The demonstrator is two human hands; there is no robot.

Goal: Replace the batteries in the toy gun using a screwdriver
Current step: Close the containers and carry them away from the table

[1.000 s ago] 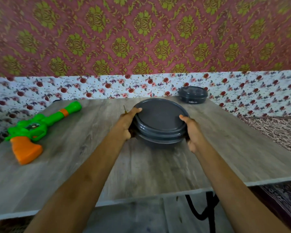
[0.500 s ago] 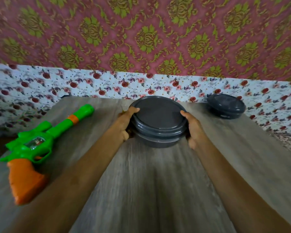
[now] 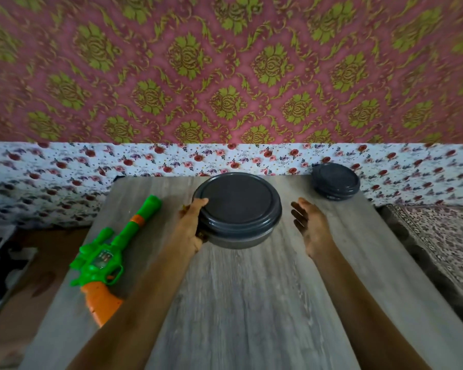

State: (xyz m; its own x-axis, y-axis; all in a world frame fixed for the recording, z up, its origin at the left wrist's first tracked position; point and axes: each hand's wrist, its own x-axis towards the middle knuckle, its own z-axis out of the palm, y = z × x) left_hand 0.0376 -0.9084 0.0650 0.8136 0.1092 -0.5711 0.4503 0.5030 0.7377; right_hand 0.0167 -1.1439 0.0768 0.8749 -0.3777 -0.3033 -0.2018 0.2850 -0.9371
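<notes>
A grey wood-grain table (image 3: 251, 303) fills the lower half of the view. It stands against a wall hung with red cloth with a green floral pattern (image 3: 225, 76), with a band of white cloth printed with red roses (image 3: 64, 166) below it.

At the middle of the table's far end sits a large, round, dark grey plastic container with a fitted lid (image 3: 238, 206), the lid shut. Half a second ago both hands held it by its sides. Now it looks set down on the table, and only one hand holds it.

The green plastic toy gun with an orange grip (image 3: 112, 247) lies flat near the table's left edge. Its barrel points away from the person, well apart from both hands. A smaller round dark grey lidded container (image 3: 336, 181) sits at the far right corner.

The left hand (image 3: 191, 225) grips the large container's left side, with the thumb over the lid's rim. The right hand (image 3: 309, 225) has let go. It is just beside the container's right side, not touching it, with the fingers straight and spread and the palm facing the container.

No screwdriver or batteries are in view, and they may be inside a container. The task looks barely begun. The freed right hand seems ready to lift the lid.
</notes>
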